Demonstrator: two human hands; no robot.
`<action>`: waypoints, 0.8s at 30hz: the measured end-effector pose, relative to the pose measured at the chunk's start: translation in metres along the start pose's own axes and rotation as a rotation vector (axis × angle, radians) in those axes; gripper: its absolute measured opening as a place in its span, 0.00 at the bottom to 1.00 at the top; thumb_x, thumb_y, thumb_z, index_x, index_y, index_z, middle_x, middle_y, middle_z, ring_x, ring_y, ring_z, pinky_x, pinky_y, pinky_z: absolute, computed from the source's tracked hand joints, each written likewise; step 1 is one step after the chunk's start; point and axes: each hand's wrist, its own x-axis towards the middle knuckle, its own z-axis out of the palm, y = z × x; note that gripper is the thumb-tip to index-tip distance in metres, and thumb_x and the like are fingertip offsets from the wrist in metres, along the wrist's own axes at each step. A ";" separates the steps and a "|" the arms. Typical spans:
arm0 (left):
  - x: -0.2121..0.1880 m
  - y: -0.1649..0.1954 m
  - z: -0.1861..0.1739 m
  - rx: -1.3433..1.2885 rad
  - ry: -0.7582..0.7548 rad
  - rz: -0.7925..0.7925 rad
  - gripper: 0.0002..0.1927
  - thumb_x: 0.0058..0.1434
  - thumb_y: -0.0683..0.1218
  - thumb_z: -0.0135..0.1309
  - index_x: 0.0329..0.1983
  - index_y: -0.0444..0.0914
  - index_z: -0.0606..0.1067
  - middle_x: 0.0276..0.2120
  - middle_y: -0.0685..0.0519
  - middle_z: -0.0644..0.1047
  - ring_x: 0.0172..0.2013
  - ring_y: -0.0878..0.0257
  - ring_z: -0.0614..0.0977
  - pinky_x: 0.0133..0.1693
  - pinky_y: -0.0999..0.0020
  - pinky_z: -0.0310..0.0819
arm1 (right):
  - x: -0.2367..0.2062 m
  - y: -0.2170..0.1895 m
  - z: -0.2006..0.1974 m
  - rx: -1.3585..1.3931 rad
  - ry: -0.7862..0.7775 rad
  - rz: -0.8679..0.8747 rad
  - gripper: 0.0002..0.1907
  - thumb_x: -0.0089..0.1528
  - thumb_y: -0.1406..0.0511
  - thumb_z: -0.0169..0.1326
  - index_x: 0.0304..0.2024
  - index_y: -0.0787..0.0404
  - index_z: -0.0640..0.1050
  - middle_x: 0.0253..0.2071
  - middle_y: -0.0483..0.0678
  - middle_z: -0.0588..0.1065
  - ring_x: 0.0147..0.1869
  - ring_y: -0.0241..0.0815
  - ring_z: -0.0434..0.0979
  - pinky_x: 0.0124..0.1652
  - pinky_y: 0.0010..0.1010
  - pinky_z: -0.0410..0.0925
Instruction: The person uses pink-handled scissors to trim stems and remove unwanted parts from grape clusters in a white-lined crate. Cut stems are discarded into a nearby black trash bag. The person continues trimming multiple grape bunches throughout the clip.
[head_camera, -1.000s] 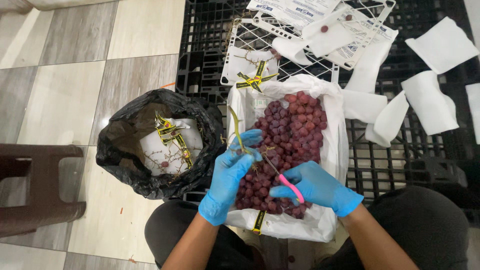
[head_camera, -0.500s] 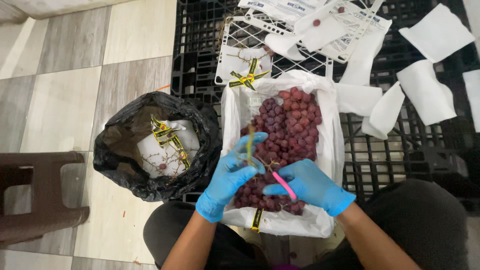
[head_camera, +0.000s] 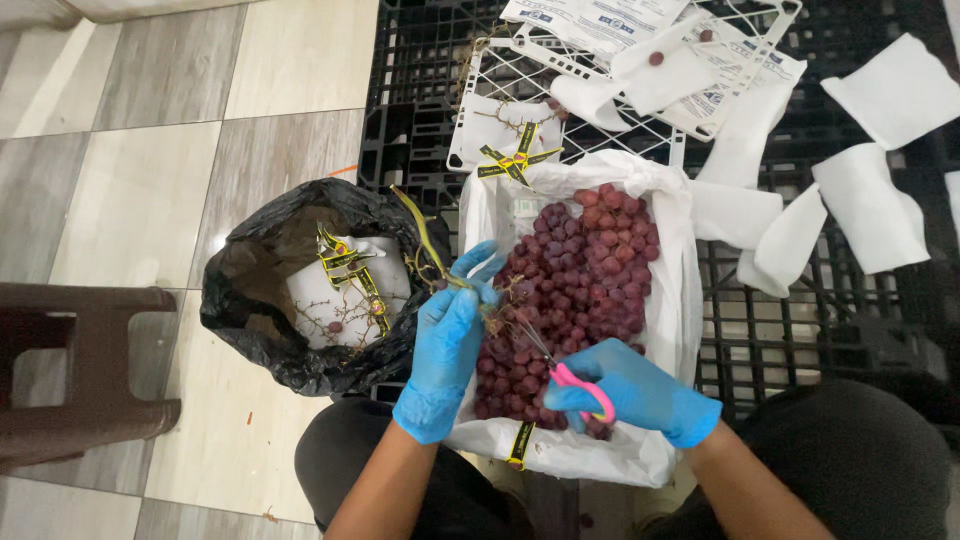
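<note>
Black crate (head_camera: 800, 330); left hand (head_camera: 450, 335) pinching stem (head_camera: 425, 245); right hand (head_camera: 630, 390) gripping scissors (head_camera: 570, 375) over grapes (head_camera: 570, 270)

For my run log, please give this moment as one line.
left hand: holds stem | right hand: holds scissors over grapes | bin bag: open, on person's left

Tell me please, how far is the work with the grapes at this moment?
Done: bare stems and white wrappers with yellow ties already lie in the black bag.
In hand: the left hand pinches a stem above the red grapes, while the right hand works pink-handled scissors at it.
Left: a large pile of grapes remains in the white-lined box.
</note>
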 end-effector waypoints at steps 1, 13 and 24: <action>-0.001 0.000 0.000 -0.004 -0.006 0.007 0.13 0.72 0.50 0.55 0.42 0.34 0.80 0.70 0.42 0.66 0.70 0.48 0.66 0.68 0.54 0.56 | 0.004 0.002 0.000 -0.016 0.024 -0.004 0.18 0.58 0.54 0.62 0.27 0.63 0.83 0.19 0.43 0.77 0.24 0.30 0.73 0.27 0.25 0.65; -0.006 0.001 0.009 0.035 -0.090 -0.005 0.13 0.70 0.50 0.57 0.41 0.33 0.80 0.71 0.41 0.66 0.73 0.46 0.65 0.72 0.48 0.52 | 0.017 0.002 0.008 -0.003 0.218 -0.033 0.17 0.54 0.54 0.66 0.27 0.62 0.82 0.15 0.44 0.74 0.20 0.31 0.70 0.24 0.28 0.62; 0.002 0.001 0.007 -0.124 -0.047 -0.003 0.14 0.70 0.53 0.58 0.41 0.37 0.80 0.70 0.44 0.64 0.70 0.45 0.65 0.72 0.43 0.54 | 0.013 0.004 0.006 0.068 0.210 -0.058 0.17 0.52 0.58 0.69 0.22 0.63 0.80 0.16 0.41 0.71 0.21 0.29 0.66 0.24 0.27 0.59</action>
